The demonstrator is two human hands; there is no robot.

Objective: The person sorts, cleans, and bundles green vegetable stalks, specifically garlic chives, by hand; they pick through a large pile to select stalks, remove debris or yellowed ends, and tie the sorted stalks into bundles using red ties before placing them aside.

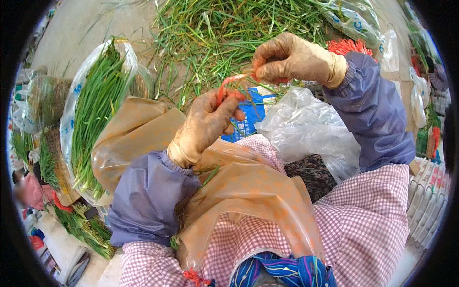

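Both hands wear soiled, pale rubber gloves. A thin red tie strip [231, 79] is stretched between them. My left hand [206, 116], lower and nearer my body, has its fingers closed on one end. Up and to the right, my right hand [283, 60] pinches the other end, its fingertips partly hidden. Some dry stalk bits hang about the strip near the right fingertips. Beneath the hands lie a blue printed packet [248, 117] and a crumpled clear plastic bag [306, 122]. A brown plastic apron [239, 177] covers my lap.
Loose green stalks and leaves [210, 43] are heaped on the ground ahead. At the left stands a clear bag packed with long green leafy vegetables [98, 112]. A bunch of red ties [349, 47] lies beyond my right wrist. Another person [33, 189] is at the far left.
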